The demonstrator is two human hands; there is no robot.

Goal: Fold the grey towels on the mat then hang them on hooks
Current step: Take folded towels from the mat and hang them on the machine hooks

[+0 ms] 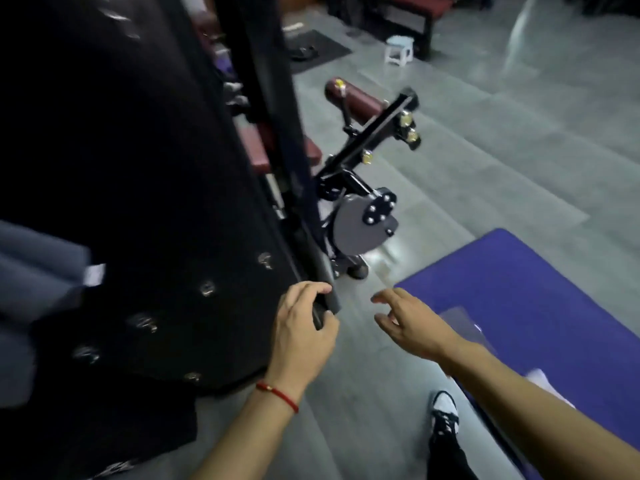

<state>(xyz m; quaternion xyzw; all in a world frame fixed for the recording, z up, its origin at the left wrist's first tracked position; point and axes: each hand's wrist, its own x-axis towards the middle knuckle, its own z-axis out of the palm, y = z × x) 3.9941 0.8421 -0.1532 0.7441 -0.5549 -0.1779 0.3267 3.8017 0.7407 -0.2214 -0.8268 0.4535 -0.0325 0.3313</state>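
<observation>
Head view, motion-blurred. Landmark: black board (145,202) tilted at left, carrying small metal hooks (207,288) on its face.

- Left hand (304,327): at the board's lower right edge, fingers and thumb curled round a dark bar (323,289) there. Red string bracelet (277,394) on the wrist.
- Right hand (408,320): right of the board, over the grey floor (485,133), fingers loosely spread, holding nothing.
- Grey towels (38,265): hanging at the board's left side, white tag (94,274) showing.
- Purple mat (540,306): on the floor, right of the board, beyond the right hand.
- Gym machine (360,216) with maroon pads: just behind the board's right edge.
- Small white stool (399,50): well beyond the board.
- One black-and-white shoe (445,414): below the right forearm.
</observation>
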